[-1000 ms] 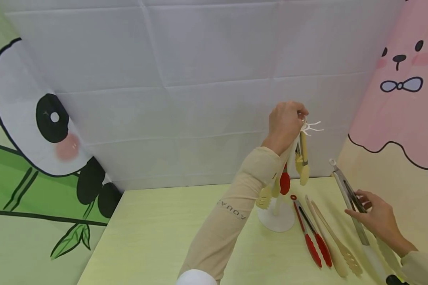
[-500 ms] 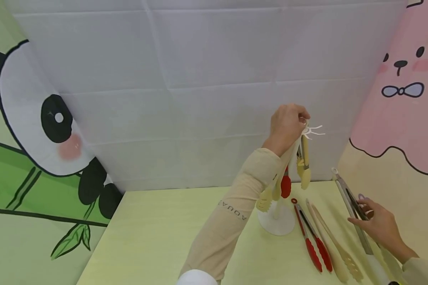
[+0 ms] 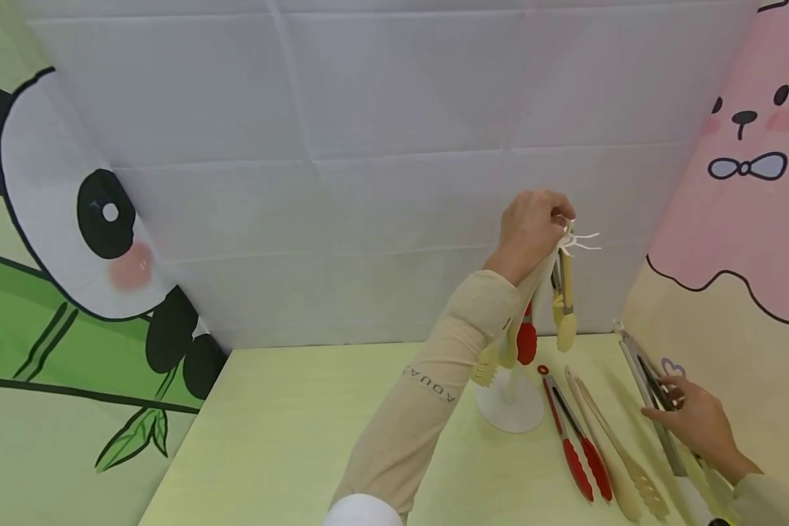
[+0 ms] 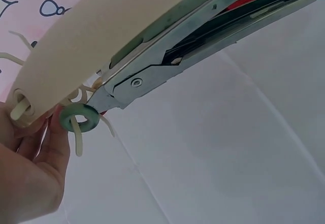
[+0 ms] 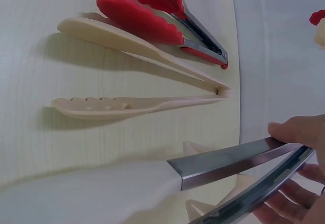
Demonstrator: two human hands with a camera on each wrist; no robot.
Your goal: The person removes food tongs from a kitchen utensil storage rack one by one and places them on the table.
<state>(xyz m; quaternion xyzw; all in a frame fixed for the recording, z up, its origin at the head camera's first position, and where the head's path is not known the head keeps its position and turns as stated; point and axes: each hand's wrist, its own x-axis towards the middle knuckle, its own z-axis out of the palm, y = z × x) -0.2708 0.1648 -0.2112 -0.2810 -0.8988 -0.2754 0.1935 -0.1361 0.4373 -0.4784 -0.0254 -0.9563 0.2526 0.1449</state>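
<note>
My left hand (image 3: 532, 232) is at the top of a white utensil stand (image 3: 509, 409), fingers curled at its hub; the exact contact is partly hidden. Beige tongs (image 4: 96, 41) hang there, a white hook poking through the hole in their end. Steel tongs (image 4: 147, 76) with a green ring hang beside them in the left wrist view. Low at the right, my right hand (image 3: 697, 424) grips steel tongs with white tips (image 5: 223, 162), thumb on one arm and fingers at the other. Their arms stand slightly apart, close above the table.
Red-tipped tongs (image 3: 588, 460) and a wooden-coloured pair of tongs (image 3: 621, 446) lie between the stand and my right hand. Yellow-tipped tongs (image 3: 565, 321) and a red-tipped utensil (image 3: 527, 343) hang on the stand. A grey-white cloth (image 3: 368, 183) closes off the back of the table (image 3: 315, 424).
The white-tipped tongs in my right hand have dropped lower, their ring end moving down in the head view. My left hand stays at the stand's top.
</note>
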